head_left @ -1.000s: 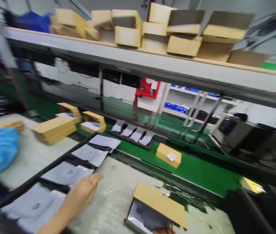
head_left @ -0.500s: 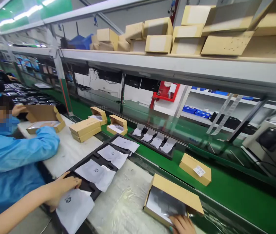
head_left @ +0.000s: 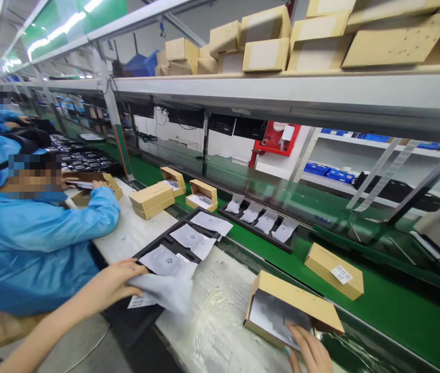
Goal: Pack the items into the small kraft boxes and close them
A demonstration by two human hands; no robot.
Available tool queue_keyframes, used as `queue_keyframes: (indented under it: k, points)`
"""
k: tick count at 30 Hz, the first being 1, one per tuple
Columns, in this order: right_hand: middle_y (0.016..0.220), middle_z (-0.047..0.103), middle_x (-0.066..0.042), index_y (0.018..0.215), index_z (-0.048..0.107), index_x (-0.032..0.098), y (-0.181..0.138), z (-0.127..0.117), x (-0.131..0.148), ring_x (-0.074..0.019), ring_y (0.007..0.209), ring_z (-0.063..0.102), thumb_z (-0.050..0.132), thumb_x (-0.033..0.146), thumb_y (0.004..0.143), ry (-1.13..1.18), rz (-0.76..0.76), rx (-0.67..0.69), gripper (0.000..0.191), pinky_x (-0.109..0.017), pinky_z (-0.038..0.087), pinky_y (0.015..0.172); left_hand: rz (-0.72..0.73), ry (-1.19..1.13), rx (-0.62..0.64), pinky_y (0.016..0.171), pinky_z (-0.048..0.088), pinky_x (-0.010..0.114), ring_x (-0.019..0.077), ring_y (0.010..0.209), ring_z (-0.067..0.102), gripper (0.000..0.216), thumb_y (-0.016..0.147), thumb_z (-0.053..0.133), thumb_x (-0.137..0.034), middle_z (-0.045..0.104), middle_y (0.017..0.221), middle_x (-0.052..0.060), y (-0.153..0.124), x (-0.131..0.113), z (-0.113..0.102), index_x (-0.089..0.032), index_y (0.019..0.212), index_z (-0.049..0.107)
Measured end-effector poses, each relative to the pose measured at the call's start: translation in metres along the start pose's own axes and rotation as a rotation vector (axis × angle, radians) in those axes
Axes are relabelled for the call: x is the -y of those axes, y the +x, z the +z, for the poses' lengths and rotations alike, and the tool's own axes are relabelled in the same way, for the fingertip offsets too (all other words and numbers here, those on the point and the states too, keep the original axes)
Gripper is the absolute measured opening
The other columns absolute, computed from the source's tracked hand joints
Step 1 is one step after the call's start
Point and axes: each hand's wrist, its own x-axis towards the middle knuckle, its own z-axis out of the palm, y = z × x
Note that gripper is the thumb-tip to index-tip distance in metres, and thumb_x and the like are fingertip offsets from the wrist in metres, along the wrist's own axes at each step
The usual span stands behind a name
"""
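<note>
One limp grey pouch (head_left: 165, 291), lifted

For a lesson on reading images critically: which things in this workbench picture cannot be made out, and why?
- Head view: the right hand is cut off by the bottom edge; its grip on the open box is unclear.
- Head view: contents of the open box are a grey glare.
- Head view: print on the white pouch under the left hand is too small to read.
- Head view: label on the closed box is too small.

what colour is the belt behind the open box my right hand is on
Green, seen in the head view: the belt runs behind the open box under the right hand.
</note>
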Motion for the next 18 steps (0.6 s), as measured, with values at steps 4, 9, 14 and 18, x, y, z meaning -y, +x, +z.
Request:
queue_keyframes:
  k: [4,9,14,18]
  points:
    - [0.131,0.060,-0.011,0.140,0.048,0.022,0.042,-0.022,0.081,-0.0331,0.120,0.055,0.047,0.038,0.097,0.203,0.089,-0.012,0.046,-0.050,0.040,0.101,0.269,-0.127,0.016,0.113,0.035,0.038,0.0189,0.101,0.068,0.023,0.086,0.069,-0.034,0.073,0.105,-0.003,0.020,-0.108,0.065,-0.032,0.108,0.065]
    - [0.097,0.070,-0.003,0.115,0.060,0.026,0.041,-0.010,0.111,-0.0251,0.091,0.065,0.056,0.027,0.095,0.249,0.146,0.244,0.020,-0.046,0.044,0.096,0.387,-0.370,0.111,0.108,0.041,0.041,0.0193,0.094,0.067,0.026,0.076,0.079,-0.019,0.073,0.093,-0.003,0.046,-0.215,0.176,-0.026,0.097,0.067]
    - [0.079,0.064,-0.001,0.089,0.058,0.024,-0.005,0.015,0.097,-0.0209,0.075,0.061,0.045,0.024,0.100,0.226,0.329,0.071,0.017,-0.036,0.046,0.075,0.294,-0.610,0.142,0.089,0.050,0.034,0.0215,0.095,0.063,0.032,0.064,0.089,-0.026,0.069,0.090,0.000,0.055,-0.222,0.218,-0.026,0.091,0.072]
    - [0.076,0.062,-0.001,0.086,0.055,0.023,-0.001,0.013,0.107,-0.0202,0.071,0.059,0.039,0.024,0.103,0.080,0.297,0.039,0.024,-0.040,0.044,0.082,0.164,-0.736,0.050,0.075,0.050,0.028,0.0166,0.080,0.062,0.009,0.084,0.072,-0.029,0.060,0.079,-0.001,0.058,-0.208,0.208,-0.025,0.077,0.072]
